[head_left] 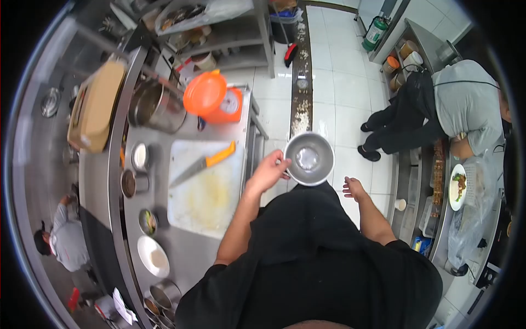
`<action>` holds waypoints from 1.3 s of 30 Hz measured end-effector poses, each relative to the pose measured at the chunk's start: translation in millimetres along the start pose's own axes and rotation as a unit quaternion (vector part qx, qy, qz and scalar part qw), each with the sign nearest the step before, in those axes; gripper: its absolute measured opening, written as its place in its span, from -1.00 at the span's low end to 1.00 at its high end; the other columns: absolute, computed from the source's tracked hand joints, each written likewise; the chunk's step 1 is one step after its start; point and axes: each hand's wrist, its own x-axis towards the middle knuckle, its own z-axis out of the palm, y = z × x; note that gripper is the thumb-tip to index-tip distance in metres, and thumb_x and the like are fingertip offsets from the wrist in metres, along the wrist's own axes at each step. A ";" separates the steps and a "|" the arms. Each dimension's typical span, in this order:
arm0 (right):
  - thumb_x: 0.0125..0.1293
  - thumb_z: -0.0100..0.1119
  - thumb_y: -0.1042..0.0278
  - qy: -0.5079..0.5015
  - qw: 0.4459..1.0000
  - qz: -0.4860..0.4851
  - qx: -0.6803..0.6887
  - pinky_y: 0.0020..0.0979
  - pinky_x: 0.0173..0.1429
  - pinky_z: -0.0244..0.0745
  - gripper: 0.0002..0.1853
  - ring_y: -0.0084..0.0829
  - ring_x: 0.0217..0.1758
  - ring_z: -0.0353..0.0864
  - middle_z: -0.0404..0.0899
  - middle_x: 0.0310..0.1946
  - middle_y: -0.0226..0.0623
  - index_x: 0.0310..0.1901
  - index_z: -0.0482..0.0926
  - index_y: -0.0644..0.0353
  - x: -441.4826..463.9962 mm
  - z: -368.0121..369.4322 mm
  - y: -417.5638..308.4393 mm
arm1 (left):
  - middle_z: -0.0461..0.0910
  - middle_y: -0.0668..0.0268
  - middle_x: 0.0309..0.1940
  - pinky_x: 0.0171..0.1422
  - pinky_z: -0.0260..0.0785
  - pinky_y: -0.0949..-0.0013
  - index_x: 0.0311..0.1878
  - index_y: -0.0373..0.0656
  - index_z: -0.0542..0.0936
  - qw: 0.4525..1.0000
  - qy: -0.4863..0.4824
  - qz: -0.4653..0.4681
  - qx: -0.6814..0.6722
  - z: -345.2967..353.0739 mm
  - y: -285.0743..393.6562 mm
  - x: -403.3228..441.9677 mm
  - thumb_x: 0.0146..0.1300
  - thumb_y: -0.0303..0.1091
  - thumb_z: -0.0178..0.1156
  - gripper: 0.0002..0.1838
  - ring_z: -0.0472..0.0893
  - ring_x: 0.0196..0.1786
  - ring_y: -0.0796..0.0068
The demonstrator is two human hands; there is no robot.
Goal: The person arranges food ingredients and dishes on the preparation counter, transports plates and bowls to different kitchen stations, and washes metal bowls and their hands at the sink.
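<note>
My left hand (269, 172) grips the rim of a steel mixing bowl (308, 159), thumb on the inside wall. The bowl hangs over the floor in front of my body, and I see only bare shiny metal in it. My right hand (355, 188) is low at my right side, fingers apart, touching nothing. Left of the bowl, a white cutting board (205, 192) lies on the steel counter (145, 186). A knife with a yellow handle (220, 154) rests across the board's far part.
An orange kitchen scale (232, 107) with an orange bowl on it, a large pot (159, 109) and a white plate (153, 256) stand on the left counter. A co-worker (466, 98) stands at the right counter near a plated dish (457, 187). A floor drain (302, 82) runs ahead.
</note>
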 end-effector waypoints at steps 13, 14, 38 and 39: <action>0.42 -0.11 -0.40 -0.325 0.907 -0.157 0.219 -0.05 0.24 0.45 -0.21 -0.20 0.19 0.49 0.40 0.30 -0.16 0.37 0.33 0.17 44.9 -26.3 -378.1 | 0.50 0.31 -0.33 -0.24 0.64 0.42 -0.26 -0.20 0.41 0.996 0.062 -0.030 0.052 19.0 127.3 199.6 0.42 -0.35 0.19 -0.81 0.60 -0.34 0.56; 0.39 -0.14 -0.46 -0.366 0.893 -0.166 0.204 -0.03 0.28 0.40 -0.18 -0.20 0.23 0.48 0.41 0.30 -0.19 0.38 0.34 0.12 36.7 -23.8 -405.1 | 0.49 0.33 -0.33 -0.23 0.65 0.42 -0.26 -0.19 0.40 0.996 0.070 -0.027 0.036 18.4 134.6 209.7 0.42 -0.35 0.19 -0.81 0.59 -0.33 0.56; 0.30 -0.05 0.19 0.295 0.884 0.078 0.354 -0.04 -0.24 0.58 -0.61 -0.20 -0.15 0.56 0.52 -0.17 -0.21 0.16 0.44 -0.02 311.9 -195.7 -449.6 | 0.54 0.28 -0.01 -0.03 0.54 0.29 0.01 -0.14 0.48 0.998 -0.007 -0.064 0.023 -158.2 288.5 688.3 0.47 -0.12 0.11 -0.71 0.62 -0.07 0.41; 0.28 -0.08 0.24 0.290 0.899 0.113 0.308 -0.07 -0.39 0.53 -0.66 -0.22 -0.33 0.56 0.51 -0.30 -0.17 0.06 0.50 0.05 291.7 -199.8 -459.0 | 0.54 0.30 -0.04 -0.06 0.54 0.30 0.00 -0.15 0.48 0.998 -0.007 -0.063 0.030 -160.3 289.2 719.1 0.45 -0.10 0.13 -0.69 0.62 -0.08 0.42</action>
